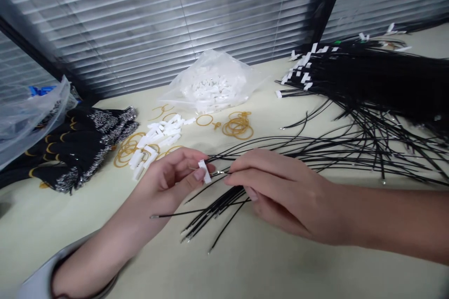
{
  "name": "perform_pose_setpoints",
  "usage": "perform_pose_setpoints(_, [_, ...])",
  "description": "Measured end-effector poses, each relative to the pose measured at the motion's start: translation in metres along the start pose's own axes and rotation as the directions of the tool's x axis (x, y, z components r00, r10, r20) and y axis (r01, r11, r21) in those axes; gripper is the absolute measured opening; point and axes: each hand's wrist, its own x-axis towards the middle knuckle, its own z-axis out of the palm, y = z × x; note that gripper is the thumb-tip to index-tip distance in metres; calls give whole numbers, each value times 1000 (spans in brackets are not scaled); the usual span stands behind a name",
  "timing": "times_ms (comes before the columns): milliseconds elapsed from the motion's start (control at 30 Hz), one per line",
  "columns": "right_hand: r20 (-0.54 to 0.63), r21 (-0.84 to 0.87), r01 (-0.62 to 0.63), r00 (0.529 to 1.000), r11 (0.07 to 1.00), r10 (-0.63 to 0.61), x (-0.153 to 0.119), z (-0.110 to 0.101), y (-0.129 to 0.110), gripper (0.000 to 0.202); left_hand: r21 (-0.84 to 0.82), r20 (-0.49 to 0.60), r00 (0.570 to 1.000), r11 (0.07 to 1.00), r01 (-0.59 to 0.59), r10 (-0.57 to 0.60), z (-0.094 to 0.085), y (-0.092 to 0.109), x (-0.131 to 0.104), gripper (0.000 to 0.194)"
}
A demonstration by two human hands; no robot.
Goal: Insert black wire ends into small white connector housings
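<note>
My left hand point(175, 177) pinches a small white connector housing point(205, 171) between thumb and fingers. Facing it, my right hand point(284, 191) is closed on a thin black wire, its shiny metal terminal point(220, 173) pointing at the housing's right side. Whether the tip is inside the housing I cannot tell. Below the hands lies a bundle of loose black wires point(213, 203) with bare metal terminals, running under my right hand. More black wires point(336, 142) stretch off to the right behind it.
White housings point(164, 131) lie piled beyond my left hand among yellow rubber bands point(238, 126). A clear bag of white parts point(213, 84) stands by the blinds. Rubber-banded black wire bundles point(66, 149) lie left; a large wire heap with white connectors point(372, 74) lies right.
</note>
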Motion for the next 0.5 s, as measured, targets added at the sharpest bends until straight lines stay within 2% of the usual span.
perform_pose_setpoints(167, [-16,-80,-37,999,996,36,-6,7,2,34,-70,-34,998,997,45,-47,0,4,-3,18])
perform_pose_setpoints(300, [-48,-89,10,999,996,-14,-6,8,2,24,-80,-14,998,995,64,-65,0,5,-6,16])
perform_pose_setpoints(400, [-32,-25,-33,999,999,32,-2,5,0,15,-50,-18,998,997,63,-64,0,3,-5,17])
perform_pose_setpoints(500, [-128,80,-30,991,996,40,2,0,-2,16,-41,-38,998,998,45,-46,-1,2,-4,18])
